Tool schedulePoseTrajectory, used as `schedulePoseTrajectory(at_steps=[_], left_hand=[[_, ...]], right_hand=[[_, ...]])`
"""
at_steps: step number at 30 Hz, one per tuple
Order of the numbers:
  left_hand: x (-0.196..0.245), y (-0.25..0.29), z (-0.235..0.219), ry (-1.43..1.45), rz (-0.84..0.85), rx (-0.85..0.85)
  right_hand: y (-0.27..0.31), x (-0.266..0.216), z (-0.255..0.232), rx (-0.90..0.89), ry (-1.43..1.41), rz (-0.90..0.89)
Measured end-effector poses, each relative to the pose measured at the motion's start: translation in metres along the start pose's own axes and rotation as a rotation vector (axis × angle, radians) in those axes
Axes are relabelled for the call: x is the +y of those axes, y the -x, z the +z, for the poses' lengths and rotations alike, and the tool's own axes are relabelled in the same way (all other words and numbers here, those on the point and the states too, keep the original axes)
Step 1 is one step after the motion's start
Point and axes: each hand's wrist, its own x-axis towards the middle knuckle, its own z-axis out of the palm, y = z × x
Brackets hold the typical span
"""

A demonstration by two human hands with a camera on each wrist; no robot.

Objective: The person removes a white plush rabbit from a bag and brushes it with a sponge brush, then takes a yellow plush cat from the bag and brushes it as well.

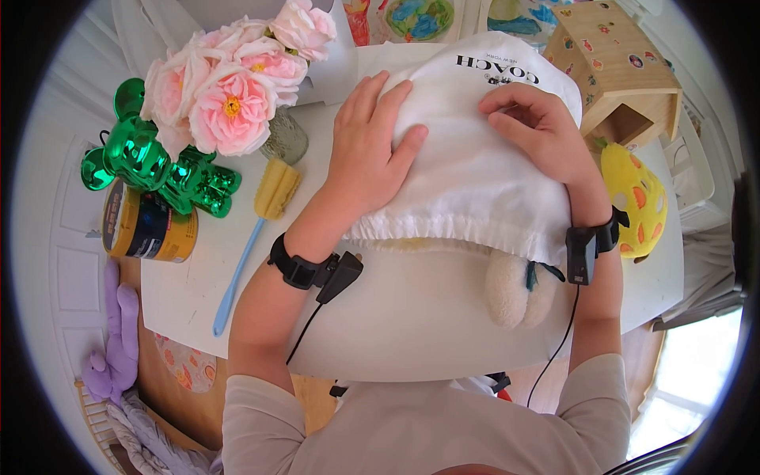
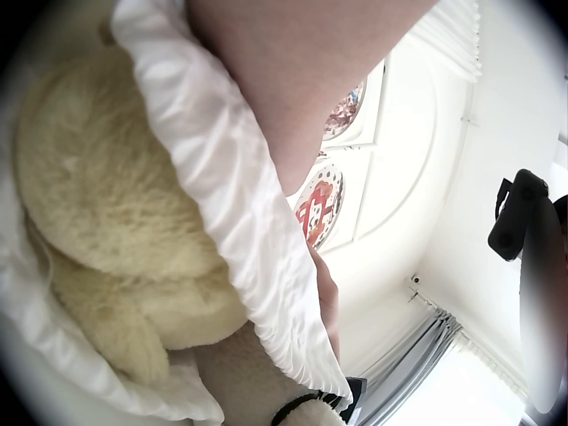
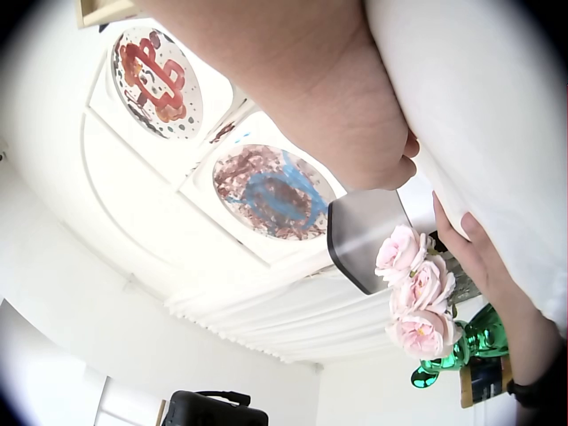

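A white cloth drawstring bag [image 1: 467, 170] with black lettering lies on the table, its gathered mouth toward the person. My left hand [image 1: 370, 150] rests on the bag's left side, fingers extended and thumb spread. My right hand [image 1: 546, 131] lies on its right side near the lettering, fingers loosely bent and the thumb close to the index finger. Inside the mouth shows a pale yellow plush toy [image 2: 115, 169]. A cream plush piece [image 1: 511, 293] with a dark green ribbon pokes out at the right of the opening.
Left on the table [image 1: 396, 317] are pink flowers [image 1: 229, 103] in a glass vase [image 1: 285, 138], a shiny green bear figure [image 1: 142, 150], a tub [image 1: 154, 229] and a blue-handled sponge brush [image 1: 261, 214]. At right stand a wooden house [image 1: 613, 67] and a yellow plush [image 1: 635, 202].
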Motion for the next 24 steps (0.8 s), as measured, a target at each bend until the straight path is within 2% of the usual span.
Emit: schedulePoseTrajectory(at_steps=[24], left_hand=[[0.0000, 0.0000, -0.0004, 0.001, -0.021, -0.010]], right_hand=[[-0.0002, -0.0002, 0.0006, 0.000, -0.007, -0.003]])
